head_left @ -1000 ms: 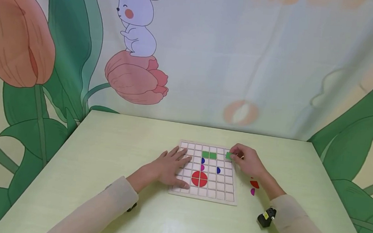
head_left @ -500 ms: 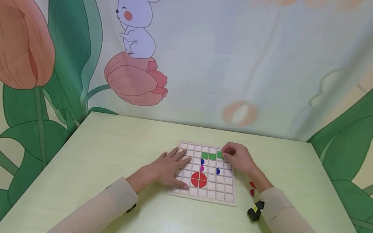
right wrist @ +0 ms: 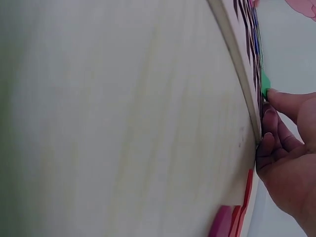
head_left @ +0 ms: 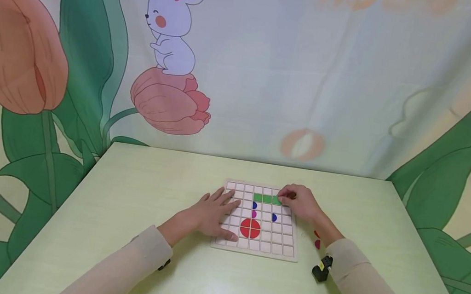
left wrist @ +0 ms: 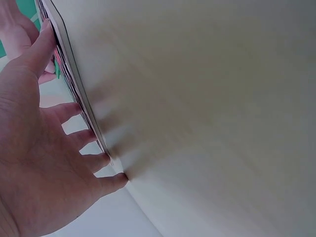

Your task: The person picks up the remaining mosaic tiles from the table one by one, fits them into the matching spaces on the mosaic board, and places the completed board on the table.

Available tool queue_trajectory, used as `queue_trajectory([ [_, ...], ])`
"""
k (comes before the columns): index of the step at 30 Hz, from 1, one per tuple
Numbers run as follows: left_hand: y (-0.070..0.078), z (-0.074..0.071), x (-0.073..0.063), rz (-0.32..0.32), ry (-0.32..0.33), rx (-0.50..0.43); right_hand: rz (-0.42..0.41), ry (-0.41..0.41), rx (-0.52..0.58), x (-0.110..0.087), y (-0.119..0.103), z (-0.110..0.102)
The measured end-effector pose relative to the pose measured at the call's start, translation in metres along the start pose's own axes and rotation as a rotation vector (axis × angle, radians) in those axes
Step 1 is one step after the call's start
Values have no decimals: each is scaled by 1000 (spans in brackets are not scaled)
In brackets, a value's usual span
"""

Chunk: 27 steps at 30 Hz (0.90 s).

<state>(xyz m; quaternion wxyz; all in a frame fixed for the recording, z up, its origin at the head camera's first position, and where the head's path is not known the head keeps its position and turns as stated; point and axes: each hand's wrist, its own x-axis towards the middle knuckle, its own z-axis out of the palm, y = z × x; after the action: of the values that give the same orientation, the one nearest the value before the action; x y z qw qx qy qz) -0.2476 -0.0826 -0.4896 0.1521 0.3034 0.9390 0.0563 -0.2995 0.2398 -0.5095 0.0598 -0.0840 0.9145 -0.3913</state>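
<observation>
A pale gridded board (head_left: 277, 250) lies on the table. My left hand (head_left: 212, 214) rests on its left side, fingers spread and thumb near the front edge. At the board's back right, my right hand (head_left: 301, 202) pinches a green square tile (head_left: 275, 200), which shows tilted at the thumb tip as a green piece (right wrist: 265, 83) in the right wrist view. It lines up beside two other green tiles (head_left: 262, 198). Below them sit a blue half-circle (head_left: 254, 205), a magenta half-circle (head_left: 253, 214) and a red circle (head_left: 250, 228) of quarter pieces. Another blue half-circle (head_left: 274, 218) is farther right.
Loose red pieces (head_left: 317, 233) and a magenta piece (head_left: 317, 244) lie on the table right of the board, partly behind the right forearm. A black device (head_left: 322, 269) sits at the right wrist. A printed curtain (head_left: 241, 73) hangs behind the table (head_left: 167, 169).
My right hand has carried the green tile left across the board, from near its right edge to the end of the green row. My left hand has stayed put.
</observation>
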Motion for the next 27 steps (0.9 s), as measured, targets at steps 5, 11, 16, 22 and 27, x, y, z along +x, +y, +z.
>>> queue_trajectory([
  [5,0,-1,-2,0,2,-8,-13,2,-45,1,-5,5],
  [11,-1,1,-1,5,18,-2,-22,6,-96,-1,-12,4],
  [16,-4,4,-1,6,20,-11,-76,-10,-106,-9,-18,-12],
  [22,-3,0,-1,-1,30,-3,-117,34,-132,-22,-19,-44],
  [27,-1,1,1,11,17,-2,-77,12,-146,-42,-4,-59],
])
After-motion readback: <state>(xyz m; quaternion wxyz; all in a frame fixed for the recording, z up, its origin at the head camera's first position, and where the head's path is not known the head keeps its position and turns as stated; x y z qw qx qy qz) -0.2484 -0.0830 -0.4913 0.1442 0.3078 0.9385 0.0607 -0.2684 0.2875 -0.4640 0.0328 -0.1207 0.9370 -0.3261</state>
